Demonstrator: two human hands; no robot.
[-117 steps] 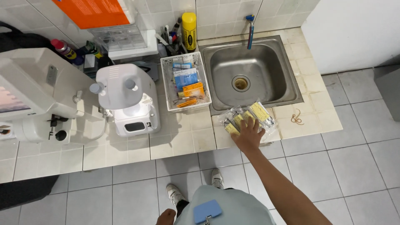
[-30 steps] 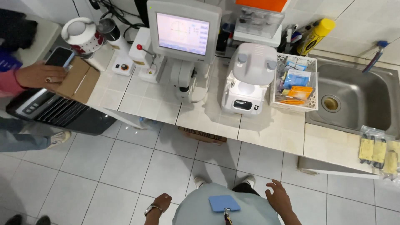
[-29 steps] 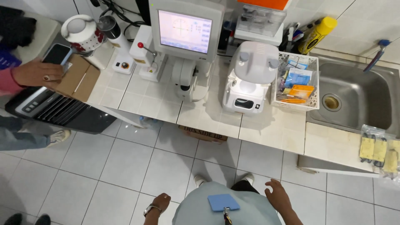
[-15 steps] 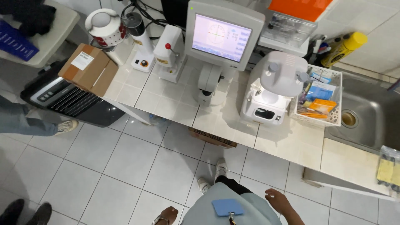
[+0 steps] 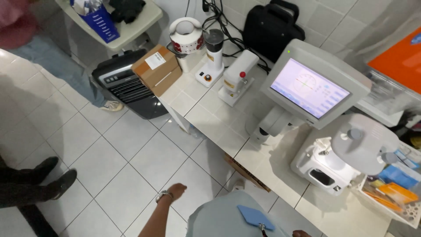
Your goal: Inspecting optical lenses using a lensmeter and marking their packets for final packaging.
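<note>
Along the tiled counter (image 5: pixel 210 118), one cardboard box (image 5: pixel 156 69), one screen unit (image 5: pixel 307 90); left hand (image 5: pixel 176 191) loosely curled, empty.

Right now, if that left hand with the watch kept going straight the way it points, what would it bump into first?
The left hand points up-right, toward the edge of the tiled counter. Nothing lies between but bare floor, so the counter edge probably comes first, though depth is hard to judge.

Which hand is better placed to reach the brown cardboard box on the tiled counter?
Left, probably. The left hand is free and on the side of the brown cardboard box; the right hand barely shows at the bottom edge, farther away.
</note>
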